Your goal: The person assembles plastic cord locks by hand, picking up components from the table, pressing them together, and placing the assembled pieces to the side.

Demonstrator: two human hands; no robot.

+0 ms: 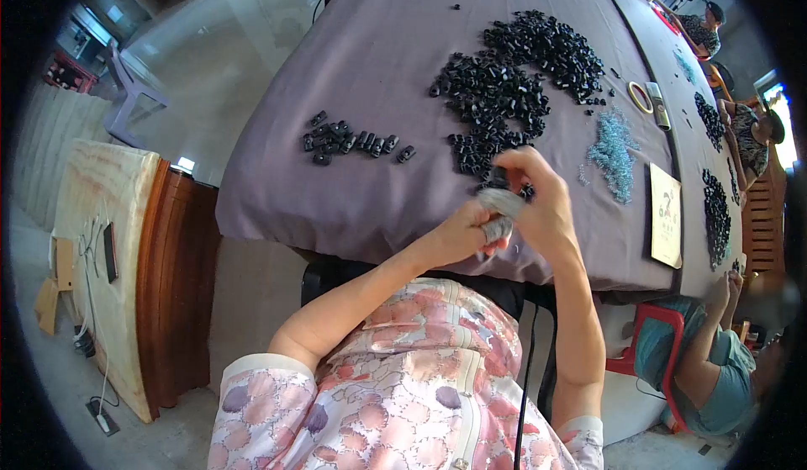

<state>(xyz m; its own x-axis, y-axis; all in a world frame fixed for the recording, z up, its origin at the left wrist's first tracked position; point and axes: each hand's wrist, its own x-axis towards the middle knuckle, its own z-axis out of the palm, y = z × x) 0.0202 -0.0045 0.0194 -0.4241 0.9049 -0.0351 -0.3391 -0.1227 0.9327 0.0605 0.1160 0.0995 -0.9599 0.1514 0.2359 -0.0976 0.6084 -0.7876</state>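
My left hand is closed, with grey wrapping on its fingers, just over the near edge of the table. Close against it, my right hand is bent with its fingers pinched together. A small black plastic part shows between the fingertips of both hands; its details are blurred. Right behind the hands lies a big heap of small black plastic parts. To the left, a smaller group of black parts sits on the purple-grey tablecloth.
Right of the heap lie a pile of small clear bluish pieces, a tape roll and a printed card. A person in a teal shirt sits at right on a red chair. A marble-topped wooden cabinet stands left.
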